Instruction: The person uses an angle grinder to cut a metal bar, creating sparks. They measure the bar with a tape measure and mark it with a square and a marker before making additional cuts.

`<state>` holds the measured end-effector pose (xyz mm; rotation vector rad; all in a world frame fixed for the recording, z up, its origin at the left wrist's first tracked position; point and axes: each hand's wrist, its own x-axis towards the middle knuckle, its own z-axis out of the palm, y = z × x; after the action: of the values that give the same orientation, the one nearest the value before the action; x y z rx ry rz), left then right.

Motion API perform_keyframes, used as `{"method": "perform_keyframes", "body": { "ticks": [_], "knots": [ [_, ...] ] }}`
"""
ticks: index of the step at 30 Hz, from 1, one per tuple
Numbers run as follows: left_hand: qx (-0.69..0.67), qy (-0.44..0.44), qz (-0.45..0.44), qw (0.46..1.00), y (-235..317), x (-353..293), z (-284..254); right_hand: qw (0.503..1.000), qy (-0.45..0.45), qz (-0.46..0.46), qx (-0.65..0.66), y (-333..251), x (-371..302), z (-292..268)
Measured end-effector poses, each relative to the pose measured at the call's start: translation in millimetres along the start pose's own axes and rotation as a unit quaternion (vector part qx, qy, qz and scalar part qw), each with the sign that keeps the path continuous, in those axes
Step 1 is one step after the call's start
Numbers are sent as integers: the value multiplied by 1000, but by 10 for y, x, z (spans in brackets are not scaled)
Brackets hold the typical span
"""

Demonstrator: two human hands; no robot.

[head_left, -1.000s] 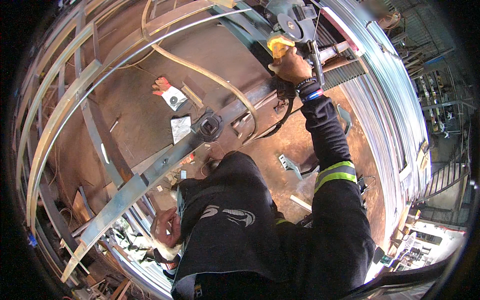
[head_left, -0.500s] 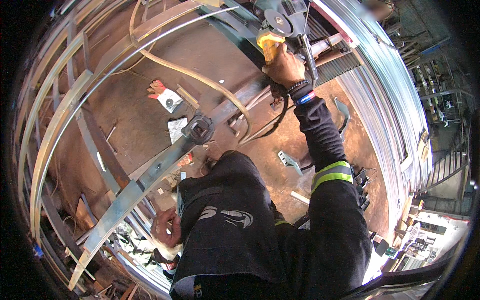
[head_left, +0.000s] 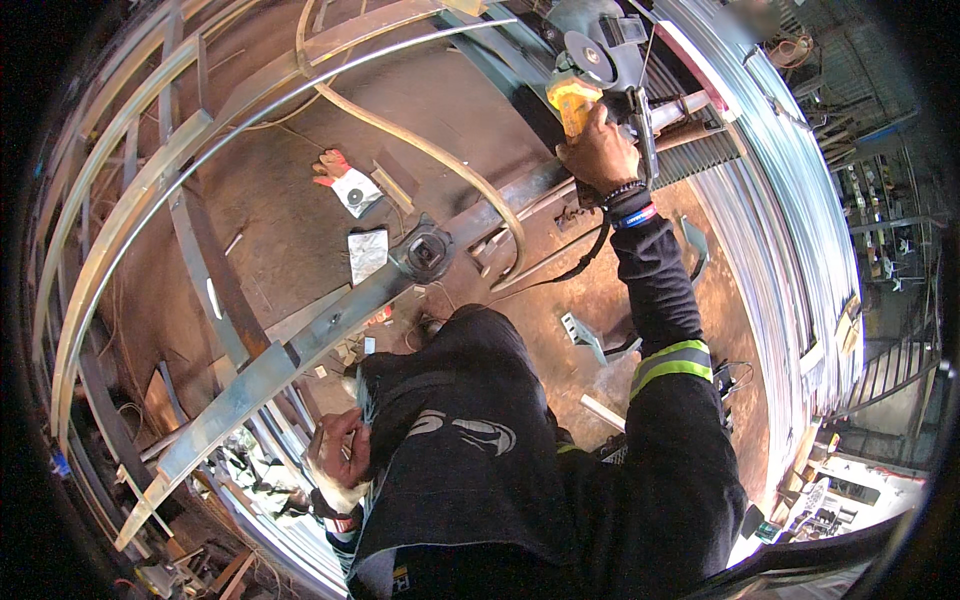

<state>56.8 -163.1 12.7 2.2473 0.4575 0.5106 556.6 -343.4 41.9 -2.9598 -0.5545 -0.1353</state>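
- Left hand: curled beside the edge of the dark jacket; I cannot tell whether its grip pinches cloth.
- Steel beam: slants across the view beyond the left hand.
- Right hand: its grip wraps the angle grinder's yellow body at full reach, probably to hold the tool well off the torso.
- Angle grinder: near the beam's far end, disc uppermost; the dark cord trails behind, presumably away from the disc.
- Since half a second ago, beam and grinder sit farther right in view; both hands keep much the same pose.
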Motion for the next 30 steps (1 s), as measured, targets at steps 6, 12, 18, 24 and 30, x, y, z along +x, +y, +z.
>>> {"method": "perform_keyframes", "body": {
  "ticks": [6,12,18,24,30],
  "knots": [
    [-16,-8,-20,1000,-16,-17,41,998,40,-27,34,29,-71,39],
    [-9,-11,-4,1000,65,38,56,997,61,-52,-2,-38,-243,3],
    [7,-17,-10,1000,129,93,57,999,20,-46,3,-129,-236,-53],
    [34,-14,-18,999,170,119,43,990,57,-118,58,207,-76,229],
    [21,12,51,998,231,171,-15,965,97,-210,127,240,-95,283]
  ]
}}
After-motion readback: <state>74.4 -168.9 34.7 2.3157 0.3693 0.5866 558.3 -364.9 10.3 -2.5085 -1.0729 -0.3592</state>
